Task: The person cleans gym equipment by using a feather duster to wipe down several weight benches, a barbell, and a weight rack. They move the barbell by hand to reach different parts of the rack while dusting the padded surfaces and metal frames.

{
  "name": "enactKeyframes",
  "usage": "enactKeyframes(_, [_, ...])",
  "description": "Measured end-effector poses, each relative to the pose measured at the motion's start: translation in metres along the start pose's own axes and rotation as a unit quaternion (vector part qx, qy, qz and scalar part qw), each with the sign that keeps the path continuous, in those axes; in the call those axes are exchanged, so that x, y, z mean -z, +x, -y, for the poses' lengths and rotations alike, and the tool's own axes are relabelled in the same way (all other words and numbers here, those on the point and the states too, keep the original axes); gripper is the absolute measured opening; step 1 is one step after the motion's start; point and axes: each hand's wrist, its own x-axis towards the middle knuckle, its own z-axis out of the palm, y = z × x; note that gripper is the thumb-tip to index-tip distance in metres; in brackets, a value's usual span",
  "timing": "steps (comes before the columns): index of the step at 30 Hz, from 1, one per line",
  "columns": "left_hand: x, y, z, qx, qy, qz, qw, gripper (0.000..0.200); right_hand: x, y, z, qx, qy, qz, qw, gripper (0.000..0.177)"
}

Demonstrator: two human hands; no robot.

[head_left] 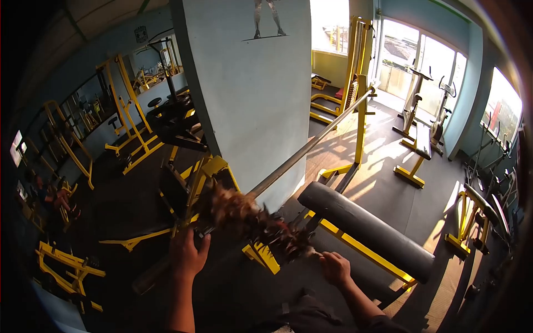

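Right hand [336, 268] holds the feather duster [260, 223] diagonally, tip up-left.

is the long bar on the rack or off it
On it: near its far end, the long bar rests at the yellow rack; the feather duster hides part of its nearer length.

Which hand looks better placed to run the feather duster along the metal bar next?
Probably the right hand: it grips the feather duster at one end, and the duster overlaps the metal bar in this view. The left hand is nearer the duster's other end; whether it grips anything is unclear.
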Motion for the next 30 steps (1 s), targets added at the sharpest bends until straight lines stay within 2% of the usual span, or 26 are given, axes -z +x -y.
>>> enactKeyframes(2, [-0.008, 0.017, -0.014, 0.024, 0.008, 0.035, 0.999, 0.043, 0.000, 0.018, -0.041, -0.065, 0.058, -0.156, 0.984, 0.020])
enactKeyframes(3, [-0.012, 0.023, -0.017, 0.050, 0.021, 0.048, 0.997, 0.040, 0.011, 0.027, -0.051, -0.224, 0.132, -0.059, 0.964, 0.021])
enactKeyframes(4, [-0.016, 0.029, -0.019, 0.080, 0.035, 0.057, 0.995, 0.038, 0.014, 0.033, -0.054, -0.179, 0.128, -0.086, 0.972, 0.022])
enactKeyframes(5, [-0.031, 0.027, -0.002, -0.053, 0.058, -0.058, 0.995, 0.035, 0.014, 0.039, -0.055, -0.099, 0.121, -0.098, 0.983, 0.022])
enactKeyframes(6, [-0.030, 0.028, -0.005, -0.038, 0.069, -0.061, 0.995, 0.035, 0.011, 0.044, -0.055, -0.018, 0.118, -0.104, 0.987, 0.022])
enactKeyframes(7, [-0.027, 0.027, -0.007, -0.010, 0.038, -0.022, 0.999, 0.034, 0.008, 0.051, -0.059, -0.010, 0.129, -0.089, 0.988, 0.022])
enactKeyframes(8, [-0.026, 0.026, -0.009, 0.019, 0.004, 0.013, 1.000, 0.034, 0.006, 0.060, -0.064, -0.032, 0.095, -0.088, 0.991, 0.021])
enactKeyframes(10, [-0.023, 0.027, -0.014, 0.038, 0.028, 0.011, 0.999, 0.033, -0.001, 0.083, -0.078, -0.043, 0.067, -0.076, 0.994, 0.021])
enactKeyframes(12, [-0.027, 0.030, -0.023, 0.051, 0.042, 0.007, 0.998, 0.032, -0.008, 0.120, -0.102, -0.252, 0.163, -0.125, 0.946, 0.023])
enactKeyframes(13, [-0.026, 0.029, -0.025, 0.066, 0.040, 0.017, 0.997, 0.032, -0.013, 0.131, -0.109, -0.196, 0.195, -0.153, 0.949, 0.025])
enactKeyframes(14, [-0.024, 0.032, -0.025, 0.074, 0.038, 0.029, 0.996, 0.032, -0.016, 0.140, -0.117, -0.197, 0.199, -0.148, 0.948, 0.025])
enactKeyframes(16, [-0.028, 0.032, -0.024, 0.052, 0.049, 0.015, 0.997, 0.031, -0.015, 0.153, -0.137, 0.004, 0.118, -0.141, 0.983, 0.028])
enactKeyframes(17, [-0.028, 0.032, -0.026, 0.058, 0.059, 0.014, 0.996, 0.031, -0.019, 0.157, -0.147, -0.001, 0.118, -0.144, 0.983, 0.028])
enactKeyframes(19, [-0.028, 0.032, -0.029, 0.071, 0.064, 0.013, 0.995, 0.029, -0.030, 0.159, -0.164, -0.211, 0.249, -0.163, 0.931, 0.029])
enactKeyframes(20, [-0.029, 0.032, -0.031, 0.081, 0.066, 0.018, 0.994, 0.029, -0.034, 0.156, -0.169, -0.213, 0.249, -0.152, 0.933, 0.029])
enactKeyframes(22, [-0.030, 0.033, -0.030, 0.093, 0.042, 0.010, 0.995, 0.028, -0.050, 0.144, -0.173, -0.239, 0.341, -0.149, 0.897, 0.030])
enactKeyframes(23, [-0.030, 0.033, -0.028, 0.088, 0.051, 0.012, 0.995, 0.029, -0.066, 0.128, -0.176, -0.236, 0.328, -0.115, 0.908, 0.030])
enactKeyframes(26, [-0.029, 0.032, -0.027, 0.083, 0.048, 0.004, 0.995, 0.030, -0.080, 0.072, -0.141, -0.271, 0.436, 0.003, 0.858, 0.035])
enactKeyframes(27, [-0.029, 0.032, -0.027, 0.092, 0.054, 0.000, 0.994, 0.030, -0.081, 0.056, -0.129, -0.233, 0.450, 0.012, 0.862, 0.035])
enactKeyframes(28, [-0.029, 0.033, -0.027, 0.091, 0.054, 0.006, 0.994, 0.030, -0.079, 0.042, -0.115, -0.258, 0.479, 0.033, 0.838, 0.036])
enactKeyframes(30, [-0.028, 0.033, -0.028, 0.091, 0.053, 0.011, 0.994, 0.030, -0.091, 0.006, -0.125, -0.302, 0.466, 0.115, 0.824, 0.036])
